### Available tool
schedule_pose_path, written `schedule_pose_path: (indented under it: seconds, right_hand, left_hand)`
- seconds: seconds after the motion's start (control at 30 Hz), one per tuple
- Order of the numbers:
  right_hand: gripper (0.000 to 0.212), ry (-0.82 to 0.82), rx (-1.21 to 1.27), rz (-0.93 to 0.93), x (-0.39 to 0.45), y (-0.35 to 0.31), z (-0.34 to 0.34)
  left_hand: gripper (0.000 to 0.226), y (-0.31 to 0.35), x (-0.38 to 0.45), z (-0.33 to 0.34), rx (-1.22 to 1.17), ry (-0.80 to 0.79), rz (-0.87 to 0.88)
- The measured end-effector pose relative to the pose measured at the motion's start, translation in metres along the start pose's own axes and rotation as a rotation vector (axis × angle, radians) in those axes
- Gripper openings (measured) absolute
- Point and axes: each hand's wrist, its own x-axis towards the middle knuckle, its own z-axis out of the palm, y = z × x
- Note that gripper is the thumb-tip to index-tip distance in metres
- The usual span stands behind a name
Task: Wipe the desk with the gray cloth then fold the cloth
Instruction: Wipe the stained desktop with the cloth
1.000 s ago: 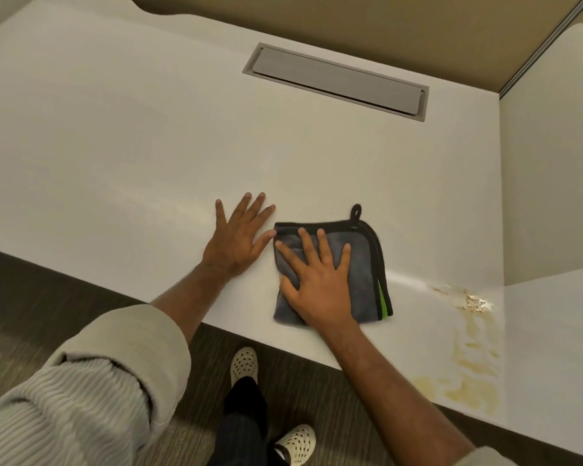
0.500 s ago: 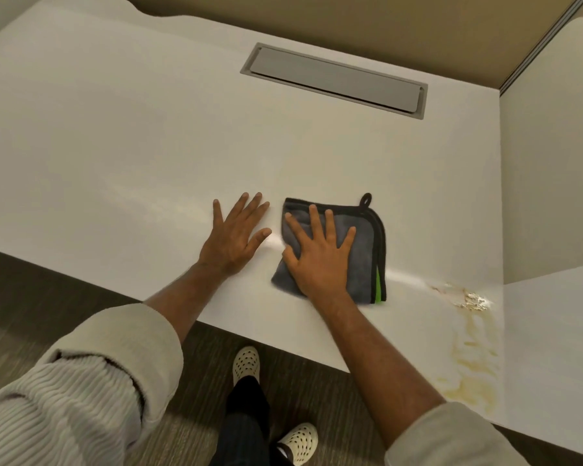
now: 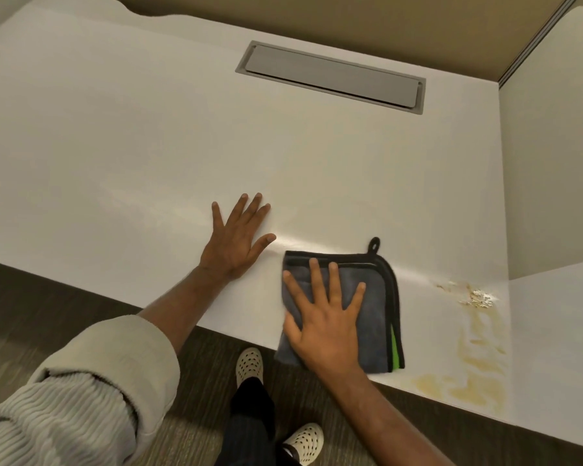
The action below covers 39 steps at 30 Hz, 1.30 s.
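The gray cloth (image 3: 374,297), folded into a square with black trim, a hanging loop and a green tag, lies at the front edge of the white desk (image 3: 148,146). Its near left corner hangs slightly over the edge. My right hand (image 3: 323,317) presses flat on the cloth with fingers spread, not curled around it. My left hand (image 3: 236,240) rests flat on the bare desk just left of the cloth, fingers apart, holding nothing.
A yellowish stain with crumbly residue (image 3: 475,348) marks the desk right of the cloth. A grey recessed hatch (image 3: 330,77) sits at the back. A white side panel (image 3: 549,163) bounds the right. My feet (image 3: 249,364) stand below the edge.
My right hand pushed the cloth away from me, then slid it back toward the desk's front edge and slightly right. My left hand stayed put.
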Motion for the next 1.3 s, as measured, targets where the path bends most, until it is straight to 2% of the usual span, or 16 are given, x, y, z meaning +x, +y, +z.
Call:
schedule_pose_path:
  seconds: [0.13, 0.23, 0.4, 0.53, 0.63, 0.77, 1.0, 1.07, 1.3]
  right_hand:
    - [0.068, -0.026, 0.008, -0.028, 0.043, -0.028, 0.002]
    - [0.064, -0.063, 0.008, -0.005, 0.081, -0.026, 0.001]
    - [0.064, -0.069, 0.016, 0.113, 0.106, 0.016, -0.01]
    - [0.064, -0.079, -0.005, 0.219, 0.074, 0.056, -0.022]
    - [0.065, -0.042, -0.006, 0.18, 0.025, 0.063, -0.023]
    - [0.072, -0.044, 0.021, 0.113, -0.017, 0.03, -0.011]
    - [0.068, -0.105, 0.018, 0.005, 0.044, -0.003, -0.002]
    - [0.066, -0.061, 0.032, 0.088, 0.063, 0.022, -0.014]
    - [0.062, -0.059, 0.054, 0.191, 0.092, 0.084, -0.031]
  left_hand:
    - [0.088, -0.004, 0.002, 0.0, -0.02, -0.029, 0.016]
    - [0.089, -0.004, 0.002, -0.001, -0.028, -0.044, 0.023]
    - [0.092, -0.001, 0.001, -0.005, -0.022, -0.06, 0.009]
    - [0.093, 0.001, 0.0, -0.006, -0.005, -0.061, 0.005]
    - [0.093, 0.001, -0.001, -0.003, -0.012, -0.056, 0.002]
    - [0.091, 0.0, 0.0, 0.0, 0.024, -0.046, 0.003]
    - [0.091, -0.001, -0.008, 0.009, -0.027, -0.09, -0.014]
    - [0.09, 0.017, 0.006, 0.003, -0.004, -0.077, 0.062]
    - [0.087, -0.002, -0.002, -0.001, -0.028, -0.059, 0.011]
